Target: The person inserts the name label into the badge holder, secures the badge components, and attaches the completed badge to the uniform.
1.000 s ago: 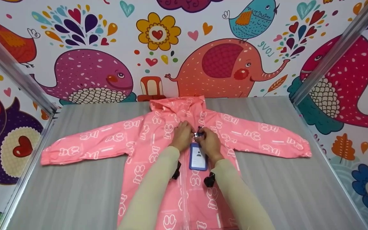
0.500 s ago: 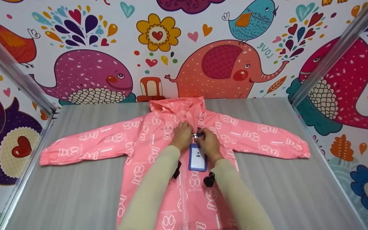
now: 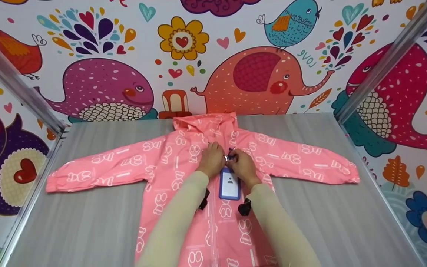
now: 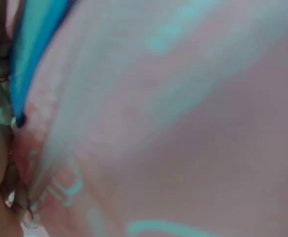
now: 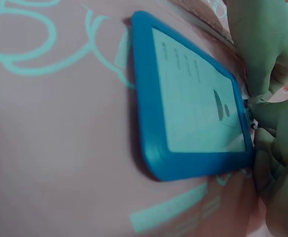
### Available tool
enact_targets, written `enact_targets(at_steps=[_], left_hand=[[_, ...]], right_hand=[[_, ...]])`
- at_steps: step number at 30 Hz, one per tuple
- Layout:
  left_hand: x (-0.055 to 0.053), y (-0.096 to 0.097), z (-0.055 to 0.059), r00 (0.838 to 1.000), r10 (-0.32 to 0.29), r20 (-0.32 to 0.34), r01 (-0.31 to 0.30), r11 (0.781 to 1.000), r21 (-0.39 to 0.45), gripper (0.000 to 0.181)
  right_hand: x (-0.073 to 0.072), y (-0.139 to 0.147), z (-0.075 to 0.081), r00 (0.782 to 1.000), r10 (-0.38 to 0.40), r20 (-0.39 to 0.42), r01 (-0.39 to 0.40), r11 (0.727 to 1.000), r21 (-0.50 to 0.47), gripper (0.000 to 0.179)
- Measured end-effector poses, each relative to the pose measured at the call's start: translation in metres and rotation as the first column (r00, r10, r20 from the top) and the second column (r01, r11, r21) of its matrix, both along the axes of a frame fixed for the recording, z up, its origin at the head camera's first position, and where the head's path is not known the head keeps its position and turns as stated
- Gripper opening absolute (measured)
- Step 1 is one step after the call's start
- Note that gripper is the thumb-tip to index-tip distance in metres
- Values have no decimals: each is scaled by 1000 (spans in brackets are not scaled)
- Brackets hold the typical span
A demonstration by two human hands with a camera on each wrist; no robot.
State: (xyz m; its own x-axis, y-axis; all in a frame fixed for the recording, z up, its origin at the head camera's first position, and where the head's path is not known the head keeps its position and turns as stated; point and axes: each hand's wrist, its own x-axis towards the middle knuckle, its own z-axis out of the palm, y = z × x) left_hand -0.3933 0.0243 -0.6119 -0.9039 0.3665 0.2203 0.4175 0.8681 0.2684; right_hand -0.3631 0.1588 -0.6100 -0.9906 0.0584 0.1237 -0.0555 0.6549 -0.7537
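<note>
A pink hooded jacket (image 3: 176, 148) with white printed figures lies spread front up, its sleeves out to both sides. On its chest is a blue-framed ID badge (image 3: 229, 187) with a white card. My right hand (image 3: 244, 167) pinches the small metal clip (image 3: 227, 158) at the badge's top. Close beside it, my left hand (image 3: 212, 160) has curled fingers gripping the jacket front by the zipper. Both hands' fingertips meet at the clip end of the badge (image 5: 198, 98) in the right wrist view. Fingers partly hide the clip.
The jacket lies on a grey wood-grain table (image 3: 95, 222). A wall with cartoon animals (image 3: 250, 81) rises behind the table's far edge. Metal frame posts (image 3: 380, 63) stand at the back corners. Black wrist devices (image 3: 244, 207) hang under the sleeves.
Both hands stay at the same spot on the jacket's chest, with only slight finger movement at the clip. The head view shifts very slightly.
</note>
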Motion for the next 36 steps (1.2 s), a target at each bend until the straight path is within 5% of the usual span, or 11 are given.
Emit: enact_targets(at_steps=[12, 19, 24, 36], left_hand=[[1, -8, -5, 999, -8, 43, 3, 992, 123, 13], [2, -10, -6, 999, -32, -2, 31, 976, 218, 8], [1, -11, -4, 998, -61, 29, 50, 959, 278, 6], [-3, -8, 8, 991, -102, 85, 87, 982, 168, 9]], right_hand=[[1, -3, 2, 1000, -22, 1, 21, 995, 96, 16], [1, -5, 7, 1000, -8, -14, 8, 999, 32, 16], [0, -5, 8, 1000, -20, -6, 20, 1000, 9, 16], [-1, -4, 0, 1000, -23, 14, 24, 998, -53, 17]])
